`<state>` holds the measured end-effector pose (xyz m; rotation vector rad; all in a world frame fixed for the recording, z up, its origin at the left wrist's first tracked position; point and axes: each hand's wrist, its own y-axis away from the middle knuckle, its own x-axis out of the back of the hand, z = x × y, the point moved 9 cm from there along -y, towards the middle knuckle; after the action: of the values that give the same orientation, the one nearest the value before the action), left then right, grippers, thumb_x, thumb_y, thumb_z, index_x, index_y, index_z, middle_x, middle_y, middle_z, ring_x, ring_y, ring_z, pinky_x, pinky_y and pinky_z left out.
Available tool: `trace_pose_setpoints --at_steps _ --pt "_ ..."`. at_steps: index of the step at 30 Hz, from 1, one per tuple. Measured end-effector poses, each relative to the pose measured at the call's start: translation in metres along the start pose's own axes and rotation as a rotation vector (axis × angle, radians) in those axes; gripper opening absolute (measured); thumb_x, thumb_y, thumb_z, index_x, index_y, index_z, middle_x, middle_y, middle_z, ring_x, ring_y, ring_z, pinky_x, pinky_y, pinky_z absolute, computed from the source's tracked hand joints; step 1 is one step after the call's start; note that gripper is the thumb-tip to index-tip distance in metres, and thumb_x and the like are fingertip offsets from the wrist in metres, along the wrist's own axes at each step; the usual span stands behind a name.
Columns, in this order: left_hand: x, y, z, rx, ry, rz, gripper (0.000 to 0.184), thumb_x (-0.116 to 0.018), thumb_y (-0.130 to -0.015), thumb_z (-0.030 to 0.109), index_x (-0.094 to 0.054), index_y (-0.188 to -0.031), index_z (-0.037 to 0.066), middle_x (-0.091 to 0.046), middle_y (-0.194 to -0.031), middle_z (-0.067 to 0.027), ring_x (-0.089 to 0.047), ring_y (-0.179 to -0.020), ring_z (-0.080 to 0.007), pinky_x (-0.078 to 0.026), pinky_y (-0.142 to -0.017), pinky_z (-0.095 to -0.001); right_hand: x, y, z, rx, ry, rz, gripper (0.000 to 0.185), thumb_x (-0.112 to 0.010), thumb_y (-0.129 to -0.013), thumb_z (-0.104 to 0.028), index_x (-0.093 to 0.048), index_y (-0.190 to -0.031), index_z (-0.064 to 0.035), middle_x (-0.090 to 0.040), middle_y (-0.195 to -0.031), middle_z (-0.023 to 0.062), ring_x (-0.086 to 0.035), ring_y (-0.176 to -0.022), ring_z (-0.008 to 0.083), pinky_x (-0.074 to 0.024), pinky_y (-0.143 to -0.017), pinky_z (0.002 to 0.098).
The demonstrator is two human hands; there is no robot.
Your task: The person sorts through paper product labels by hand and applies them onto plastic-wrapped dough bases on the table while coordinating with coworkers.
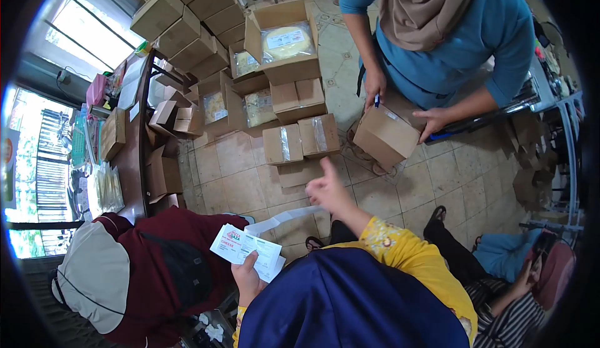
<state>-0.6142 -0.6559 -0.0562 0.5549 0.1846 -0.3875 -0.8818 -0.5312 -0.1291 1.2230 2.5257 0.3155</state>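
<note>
My left hand (247, 278) grips a stack of white printed labels (240, 246) marked "CHEESE", with the thumb on top. From the stack a pale paper strip (284, 218) trails off to the right. My right hand (328, 190) is stretched forward with nothing in it, its index finger pointing towards the boxes and slightly blurred. Just beyond its fingertip stand two small taped cartons (283, 145), side by side on the floor. Across from me, a person in blue (431, 66) holds a brown cardboard box (386, 136) in both hands, with a pen in one of them.
Open boxes (284, 66) with bagged pale-yellow goods stand behind the taped cartons, near tall stacks of closed cartons (206, 4). A dark table (139, 160) runs along the left. People sit close on my left, in maroon (206, 248), and on my right, in stripes (509, 310).
</note>
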Motion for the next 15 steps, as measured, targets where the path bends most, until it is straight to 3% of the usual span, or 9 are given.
trace_pose_setpoints --at_steps 6,9,13,15 --pt "0.003 -0.003 -0.002 -0.003 -0.051 0.089 0.041 -0.05 -0.073 -0.011 -0.047 -0.114 -0.007 -0.058 -0.107 -0.0153 -0.058 -0.096 -0.0274 -0.044 -0.087 -0.037 0.149 -0.045 -0.05 0.044 -0.164 0.518 0.085 -0.059 -0.082 -0.007 0.001 -0.141 -0.0079 -0.059 -0.091 0.0108 -0.057 -0.057 0.012 -0.0458 -0.043 0.0227" --pt "0.006 -0.004 -0.002 -0.007 -0.057 0.118 0.04 -0.05 -0.072 -0.01 -0.048 -0.112 -0.007 -0.059 -0.105 -0.0149 -0.058 -0.095 -0.0267 -0.044 -0.087 -0.0367 0.152 -0.06 -0.04 -0.105 -0.167 0.5 0.087 -0.06 -0.079 -0.007 0.001 -0.141 -0.0065 -0.059 -0.091 0.0112 -0.056 -0.057 0.0127 -0.0458 -0.043 0.0231" --pt "0.003 -0.005 0.001 -0.009 -0.082 0.154 0.04 -0.05 -0.072 -0.009 -0.048 -0.112 -0.008 -0.059 -0.105 -0.0149 -0.058 -0.094 -0.0267 -0.043 -0.087 -0.0364 0.055 -0.08 0.004 -0.251 0.076 0.083 0.088 -0.06 -0.075 -0.006 -0.002 -0.141 -0.0023 -0.06 -0.073 0.0105 -0.057 -0.049 0.0156 -0.0465 -0.041 0.0275" --pt "0.0 -0.005 0.002 -0.003 -0.092 0.18 0.039 -0.051 -0.072 -0.009 -0.048 -0.112 -0.008 -0.059 -0.105 -0.0149 -0.058 -0.094 -0.0264 -0.043 -0.087 -0.0361 -0.001 -0.081 0.037 -0.334 0.238 -0.153 0.092 -0.062 -0.073 -0.006 0.001 -0.141 -0.0033 -0.061 -0.072 0.0111 -0.058 -0.049 0.0165 -0.0468 -0.041 0.0288"
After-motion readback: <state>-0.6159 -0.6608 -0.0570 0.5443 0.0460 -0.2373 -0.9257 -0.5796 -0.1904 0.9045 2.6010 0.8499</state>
